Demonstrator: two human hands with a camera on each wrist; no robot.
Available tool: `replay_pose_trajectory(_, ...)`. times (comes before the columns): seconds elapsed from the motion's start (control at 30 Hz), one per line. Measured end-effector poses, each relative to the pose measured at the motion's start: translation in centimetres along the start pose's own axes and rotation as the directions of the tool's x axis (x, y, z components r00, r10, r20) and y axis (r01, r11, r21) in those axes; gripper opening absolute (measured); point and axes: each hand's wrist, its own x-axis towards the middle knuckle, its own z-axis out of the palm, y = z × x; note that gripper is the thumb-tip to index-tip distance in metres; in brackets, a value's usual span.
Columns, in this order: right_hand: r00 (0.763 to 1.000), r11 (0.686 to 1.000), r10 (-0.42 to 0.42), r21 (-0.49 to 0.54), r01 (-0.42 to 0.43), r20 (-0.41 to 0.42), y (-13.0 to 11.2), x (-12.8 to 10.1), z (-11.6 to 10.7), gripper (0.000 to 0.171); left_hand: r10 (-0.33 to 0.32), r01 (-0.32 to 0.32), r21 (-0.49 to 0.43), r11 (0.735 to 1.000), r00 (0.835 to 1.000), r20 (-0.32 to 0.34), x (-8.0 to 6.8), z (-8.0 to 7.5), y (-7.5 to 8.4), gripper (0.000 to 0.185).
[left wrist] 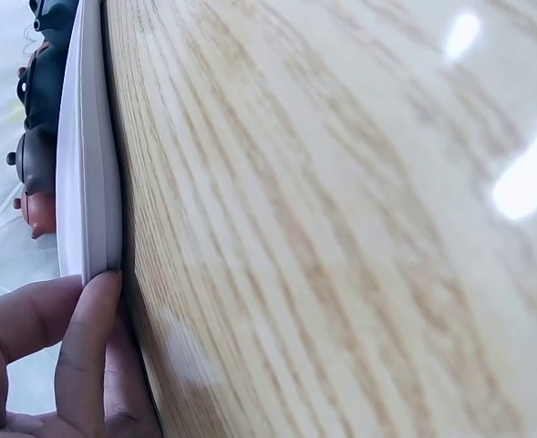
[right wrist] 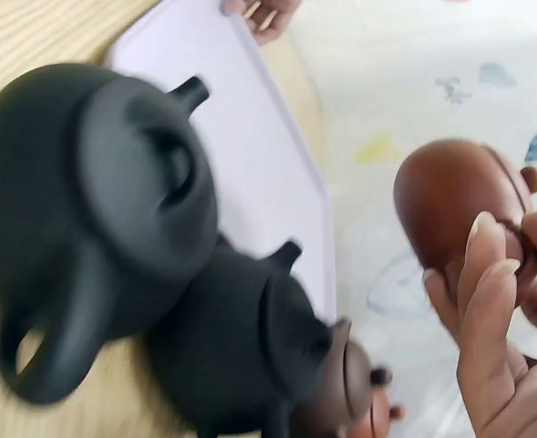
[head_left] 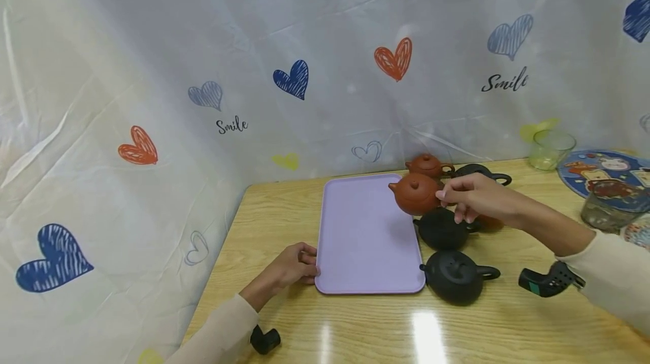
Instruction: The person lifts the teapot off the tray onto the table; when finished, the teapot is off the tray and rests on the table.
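A reddish-brown clay teapot [head_left: 415, 193] is held up by my right hand [head_left: 474, 197], which grips it at the handle. In the head view it overlaps the right edge of a lilac tray [head_left: 368, 240]. My left hand [head_left: 294, 265] pinches the tray's rim near the front left corner, as the fingertips [left wrist: 99, 301] in the left wrist view show. Right of the tray sit a black teapot [head_left: 457, 276] with its spout at the rim and another black teapot [head_left: 442, 229] behind it. The held teapot [right wrist: 459, 205] also appears in the right wrist view.
At the back stand a smaller red-brown teapot [head_left: 425, 165] and a dark teapot [head_left: 474, 171]. Farther right are a clear glass [head_left: 550, 149], a round patterned mat [head_left: 584, 169] and a second glass [head_left: 604, 214]. A heart-printed curtain [head_left: 325, 99] hangs behind the wooden table [head_left: 365, 327].
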Motion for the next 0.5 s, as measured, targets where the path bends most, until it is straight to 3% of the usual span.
replay_pose_trajectory(0.37, 0.994, 0.996, -0.085, -0.004, 0.086, 0.068, 5.5, -5.1, -3.9, 0.024, -0.007, 0.007, 0.006, 1.000, 1.000, 0.003, -0.2, 0.1, 0.1, 0.046)
replay_pose_trajectory(0.5, 0.993, 0.998, -0.058, -0.014, 0.060, 0.103, 7.2, -6.5, -5.1, 0.026, -0.008, 0.008, 0.015, 1.000, 1.000, 0.004, -0.1, 0.0, -0.1, 0.046)
